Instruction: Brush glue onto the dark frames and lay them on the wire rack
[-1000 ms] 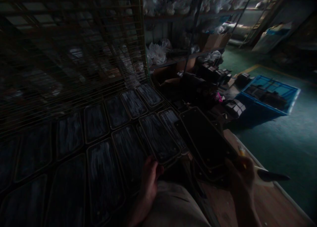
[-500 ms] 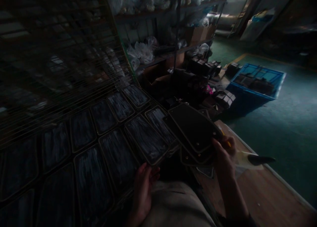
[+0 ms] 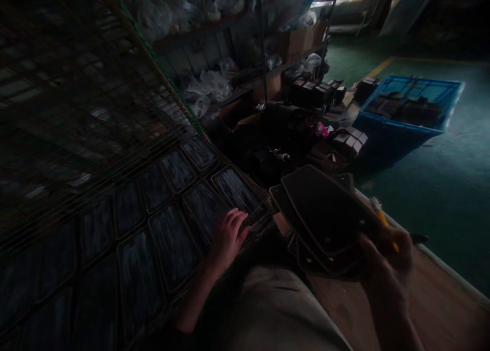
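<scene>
The scene is very dark. My left hand (image 3: 228,237) rests with fingers spread flat on a dark rectangular panel (image 3: 237,193), one of several streaked panels laid in rows on a wire rack (image 3: 115,223). My right hand (image 3: 383,261) is closed round the near end of a fanned stack of plain dark panels (image 3: 325,213) and also grips a yellow-handled tool (image 3: 383,220). The stack lies tilted above a wooden bench (image 3: 429,310) at the right.
Wire shelves (image 3: 76,95) rise above the rack at left. Behind stand shelves with plastic bags (image 3: 210,85) and cardboard boxes (image 3: 302,39). A blue crate (image 3: 406,111) sits on the green floor (image 3: 440,187). Small dark boxes (image 3: 317,93) clutter the middle.
My left hand has moved forward from the rack's near edge and now lies flat on a panel. The view has swung left and down; the right hand keeps the stack.
</scene>
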`<state>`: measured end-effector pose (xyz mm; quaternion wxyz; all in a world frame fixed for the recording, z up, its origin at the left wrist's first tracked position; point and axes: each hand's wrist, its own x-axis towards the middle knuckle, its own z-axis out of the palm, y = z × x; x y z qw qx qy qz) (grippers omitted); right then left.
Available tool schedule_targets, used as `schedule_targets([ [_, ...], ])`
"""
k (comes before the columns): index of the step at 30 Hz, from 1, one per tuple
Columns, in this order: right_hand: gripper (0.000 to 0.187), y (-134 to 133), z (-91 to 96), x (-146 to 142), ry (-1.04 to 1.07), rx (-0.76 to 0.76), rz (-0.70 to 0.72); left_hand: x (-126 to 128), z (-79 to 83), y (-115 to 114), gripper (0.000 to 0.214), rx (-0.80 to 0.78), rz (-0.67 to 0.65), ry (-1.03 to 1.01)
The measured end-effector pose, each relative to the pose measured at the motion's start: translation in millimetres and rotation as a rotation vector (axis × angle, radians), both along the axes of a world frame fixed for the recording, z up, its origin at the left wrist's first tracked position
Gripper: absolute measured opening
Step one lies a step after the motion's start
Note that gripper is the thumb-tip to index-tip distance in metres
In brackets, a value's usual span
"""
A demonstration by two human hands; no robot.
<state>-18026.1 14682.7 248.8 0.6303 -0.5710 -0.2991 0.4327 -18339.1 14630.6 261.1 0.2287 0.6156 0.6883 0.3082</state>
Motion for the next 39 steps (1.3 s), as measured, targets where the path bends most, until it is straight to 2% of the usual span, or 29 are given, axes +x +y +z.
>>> schedule_targets([
  [2, 0.044, -4, -5.5, 10, -0.028, -0.005, -0.009, -16, -4.8, 16, 0.032, -0.051, -0.092, 0.184],
  [4, 0.044, -7, -10.7, 18, -0.051, -0.013, -0.027, -29, -15.0, 20, 0.033, -0.103, -0.144, 0.313],
  [7, 0.044, -11, -16.8, 28, -0.059, -0.031, -0.048, -42, -27.0, 13, 0.036, -0.137, -0.176, 0.445],
  [9, 0.044, -12, -20.2, 34, -0.064, -0.038, -0.062, -43, -27.4, 5, 0.039, -0.133, -0.183, 0.463],
  [11, 0.044, -12, -23.9, 39, -0.065, -0.03, -0.065, -34, -23.0, -1, 0.041, -0.107, -0.164, 0.404],
  [13, 0.043, -12, -27.9, 44, -0.089, -0.016, -0.068, -11, -19.3, -3, 0.041, -0.077, -0.111, 0.25],
  [15, 0.041, -13, -31.8, 46, -0.153, -0.01, -0.066, 27, -22.8, -3, 0.038, -0.139, -0.071, -0.041],
  [16, 0.039, -14, -33.7, 46, -0.204, -0.014, -0.066, 49, -28.7, -2, 0.037, -0.244, -0.09, -0.243],
  [17, 0.037, -16, -35.7, 46, -0.26, -0.026, -0.064, 73, -37.6, -1, 0.033, -0.371, -0.101, -0.476],
  [19, 0.033, -24, -41.9, 42, -0.369, -0.049, -0.062, 120, -62.3, 5, 0.024, -0.598, -0.02, -0.903],
  [20, 0.031, -30, -46.8, 41, -0.412, -0.052, -0.064, 140, -76.6, 9, 0.024, -0.671, 0.056, -1.061],
  [22, 0.028, -43, -61.9, 39, -0.475, -0.045, -0.073, 173, -105.0, 19, 0.028, -0.741, 0.193, -1.235],
  [25, 0.022, -67, -97.4, 44, -0.562, -0.1, -0.049, 199, -140.3, 33, 0.033, -0.806, 0.202, -1.329],
  [30, 0.015, -96, -162.6, 55, -0.668, -0.288, 0.016, 212, -184.9, 43, 0.06, -0.892, 0.201, -1.503],
  [33, 0.017, -100, -190.8, 56, -0.65, -0.372, 0.039, 216, -207.8, 57, 0.061, -0.874, 0.189, -1.408],
  [36, 0.018, -102, -211.3, 62, -0.602, -0.44, 0.091, 217, -231.7, 81, 0.054, -0.882, 0.114, -1.293],
  [39, 0.015, -105, -229.5, 78, -0.598, -0.427, 0.116, 216, -267.6, 108, 0.052, -0.899, 0.072, -1.156],
])
